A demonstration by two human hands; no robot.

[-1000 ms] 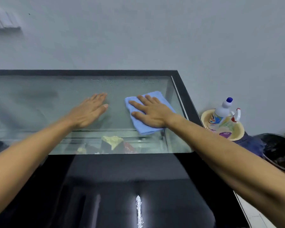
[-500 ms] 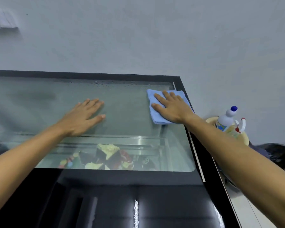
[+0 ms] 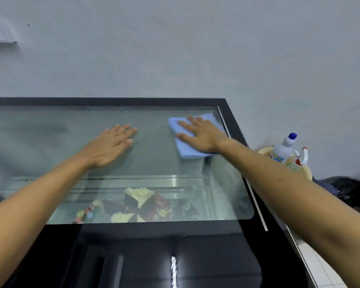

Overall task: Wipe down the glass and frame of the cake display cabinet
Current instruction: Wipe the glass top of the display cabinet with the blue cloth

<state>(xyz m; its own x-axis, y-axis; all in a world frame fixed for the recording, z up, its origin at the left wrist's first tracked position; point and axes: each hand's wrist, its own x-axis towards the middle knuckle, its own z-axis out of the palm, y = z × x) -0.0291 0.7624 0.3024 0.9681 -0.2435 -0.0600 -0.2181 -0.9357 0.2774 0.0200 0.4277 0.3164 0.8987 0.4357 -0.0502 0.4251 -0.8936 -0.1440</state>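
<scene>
open glass (image 3: 154, 154) between hands, frame (image 3: 233, 119) rightward

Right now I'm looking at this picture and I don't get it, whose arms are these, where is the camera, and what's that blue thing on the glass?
There is no machine here. The camera is worn on a person's head and looks forward and down, so the two bare arms reaching in from the bottom are the wearer's own. They are cleaning the glass top of a cake display cabinet; you can see cake slices inside, through the glass. The right hand lies flat with straight fingers on a folded blue cloth, pressing it on the glass near the far right corner by the black frame. The left hand rests flat on the glass, holding nothing. Beside the cabinet, on the right, a yellow bowl holds a white bottle and a spray bottle.
</scene>
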